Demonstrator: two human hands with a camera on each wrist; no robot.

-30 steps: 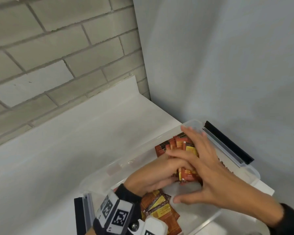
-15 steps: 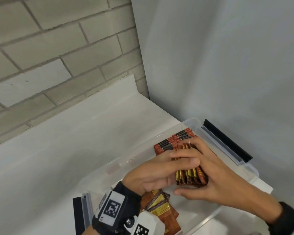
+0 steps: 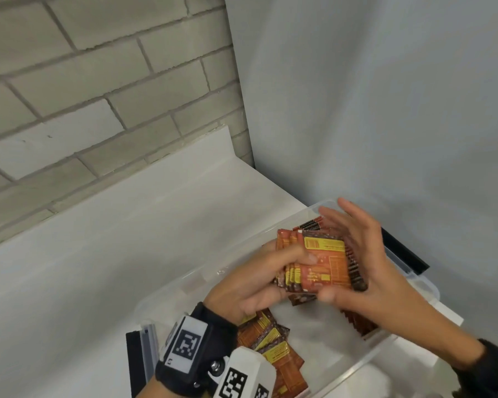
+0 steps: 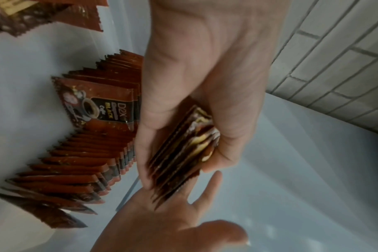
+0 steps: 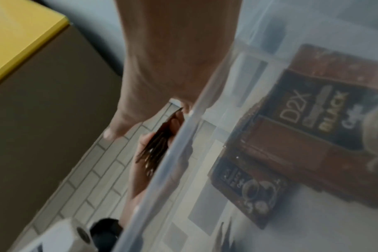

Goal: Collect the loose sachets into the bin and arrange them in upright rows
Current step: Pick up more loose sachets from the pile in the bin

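My left hand (image 3: pixel 270 271) grips a stack of orange-brown coffee sachets (image 3: pixel 325 265) and holds it above the clear plastic bin (image 3: pixel 202 278), printed back facing me. My right hand (image 3: pixel 365 262) lies with straight fingers against the stack's right edge, thumb under it. In the left wrist view the left hand (image 4: pixel 205 85) clasps the stack (image 4: pixel 183 153) over the right palm (image 4: pixel 162 221). Upright rows of sachets (image 4: pixel 76 170) stand along the bin's right side (image 3: pixel 357 326). Several loose sachets (image 3: pixel 273 340) lie flat at the bin's near left.
The bin stands on a white counter (image 3: pixel 98 254) in a corner between a grey brick wall (image 3: pixel 98 81) and a plain wall. Black latches sit at its right end (image 3: pixel 403 254) and left end (image 3: pixel 135 363). A yellow-topped box (image 5: pixel 22 34) shows beside the bin.
The stack has risen out of the bin and turned from edge-up to face-up. My right hand's fingers have straightened and moved to the stack's right side.
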